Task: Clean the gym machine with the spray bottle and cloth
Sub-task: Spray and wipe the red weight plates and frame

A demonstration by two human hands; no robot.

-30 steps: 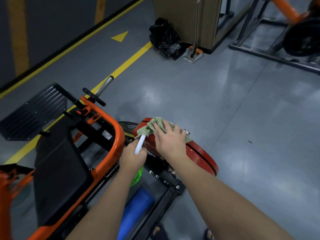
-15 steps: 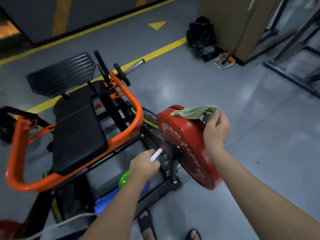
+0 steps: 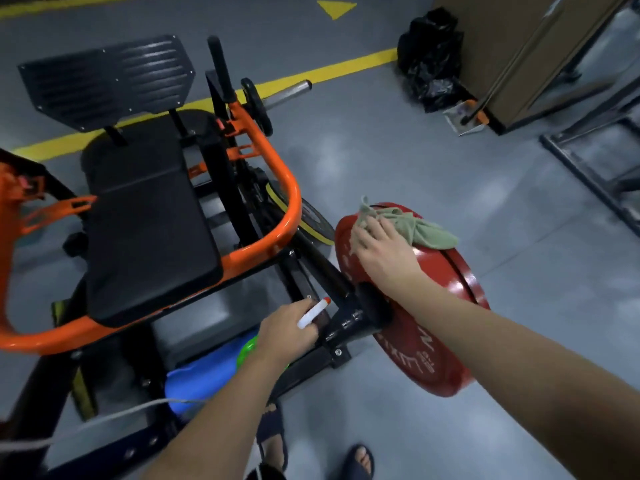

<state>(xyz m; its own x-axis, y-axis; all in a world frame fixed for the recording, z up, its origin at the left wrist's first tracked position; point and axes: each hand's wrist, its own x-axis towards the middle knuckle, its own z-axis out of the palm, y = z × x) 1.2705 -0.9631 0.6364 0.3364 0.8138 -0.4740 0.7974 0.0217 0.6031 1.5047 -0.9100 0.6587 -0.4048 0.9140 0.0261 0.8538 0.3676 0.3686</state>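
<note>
Red plate [image 3: 426, 327]: big weight disc on edge at machine's R end, mounted on a black sleeve [image 3: 372, 306]. White lettering on face, too blurred to read.
Cloth [image 3: 420, 230]: pale green, draped over plate's top rim. Bunched tail sticks out to the R of the hand.
R hand [image 3: 384, 252]: palm down on cloth at plate's upper-L face. Fingers fairly straight & slightly spread, pressing cloth onto the red surface, not curled round it.
L hand [image 3: 287, 329]: low, just beside the black sleeve, fingers wrapped tight round spray bottle's head.
Spray bottle [image 3: 204, 379]: blue body runs back under L wrist, w/ green collar at the hand. White nozzle w/ red tip pokes out past knuckles toward the sleeve. Near the plate, not touching it.
Gym machine [image 3: 273, 237]: orange tube frame curving round a black seat pad [image 3: 145, 220]. Ribbed panel [image 3: 104, 76], black, at far end. Chrome peg [image 3: 287, 91] sticks out bare toward yellow line [image 3: 346, 69].
Floor [image 3: 398, 150]: grey, glossy, w/ yellow arrow at top edge.
Bin bag [image 3: 429, 60]: black, against wooden cabinet [image 3: 519, 53], top R. Dustpan [image 3: 465, 119] just beside both.
Feet [image 3: 360, 459]: in dark sandals at bottom edge, between the forearms.
Cord [image 3: 104, 420]: white, crosses machine base bottom L.
</note>
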